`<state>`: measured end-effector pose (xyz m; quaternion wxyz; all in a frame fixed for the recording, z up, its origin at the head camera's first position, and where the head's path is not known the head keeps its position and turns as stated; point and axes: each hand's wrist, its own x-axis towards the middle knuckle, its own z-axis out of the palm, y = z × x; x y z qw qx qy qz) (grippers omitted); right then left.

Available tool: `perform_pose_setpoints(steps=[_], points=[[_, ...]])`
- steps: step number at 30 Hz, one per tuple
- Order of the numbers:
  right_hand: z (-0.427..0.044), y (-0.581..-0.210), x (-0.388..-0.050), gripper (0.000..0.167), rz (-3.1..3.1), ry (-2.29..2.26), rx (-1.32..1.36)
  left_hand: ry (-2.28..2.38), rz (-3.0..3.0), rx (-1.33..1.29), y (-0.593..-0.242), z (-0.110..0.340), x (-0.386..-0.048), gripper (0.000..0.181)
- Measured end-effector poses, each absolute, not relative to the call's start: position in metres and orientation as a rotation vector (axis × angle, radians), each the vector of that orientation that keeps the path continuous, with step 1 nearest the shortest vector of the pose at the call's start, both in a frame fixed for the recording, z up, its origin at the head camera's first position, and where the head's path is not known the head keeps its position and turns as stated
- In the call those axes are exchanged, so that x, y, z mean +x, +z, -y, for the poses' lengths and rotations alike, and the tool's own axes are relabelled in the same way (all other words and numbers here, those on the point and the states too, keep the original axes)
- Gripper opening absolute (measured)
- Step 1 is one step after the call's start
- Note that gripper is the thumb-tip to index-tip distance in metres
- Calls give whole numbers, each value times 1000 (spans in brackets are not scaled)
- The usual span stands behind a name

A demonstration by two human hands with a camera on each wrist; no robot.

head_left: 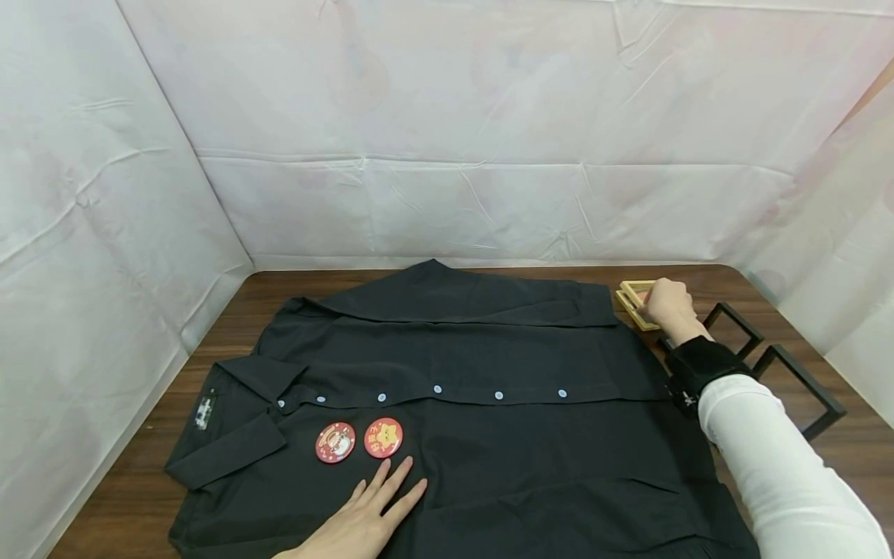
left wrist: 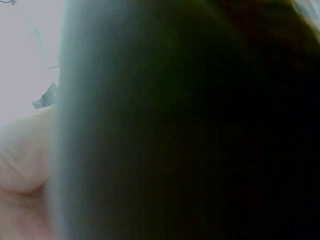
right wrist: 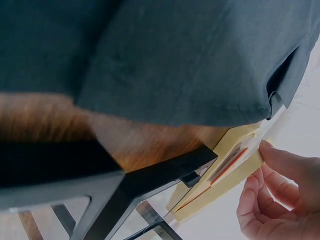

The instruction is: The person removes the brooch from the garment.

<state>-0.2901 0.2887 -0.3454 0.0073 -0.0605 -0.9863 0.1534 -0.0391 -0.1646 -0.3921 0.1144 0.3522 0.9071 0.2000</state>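
Note:
A black shirt (head_left: 531, 442) lies spread with its collar at the left and a row of light buttons across it. Two round red badges, one with a figure (head_left: 335, 442) and one with a yellow star (head_left: 383, 437), are on it. My left hand (head_left: 359, 520) rests on the fabric just below the star badge, fingers straight and spread. At the right, my right hand (head_left: 672, 309) is at a yellow box (head_left: 637, 321); in the right wrist view my right hand (right wrist: 280, 195) pinches the edge of the yellow box (right wrist: 200, 202) between thumb and fingers. Something dark blocks most of the left wrist view.
A black metal frame (head_left: 810, 380) stands on the wooden table (head_left: 757, 310), beside and partly behind the right forearm. A small label (head_left: 204, 412) is on the shirt near its collar. White sheets (head_left: 447, 116) hang behind and on both sides of the table.

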Motion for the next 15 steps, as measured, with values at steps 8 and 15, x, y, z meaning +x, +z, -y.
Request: perform_pose_setpoints(steps=[8,15], points=[[-286,-347,-293,10,3115,530,-291,565,-2665,1034,-393,166,-39,86],[-288,-350,-294,14,3081,440,-151,520,-2687,1045,-392,166,-39,87]])
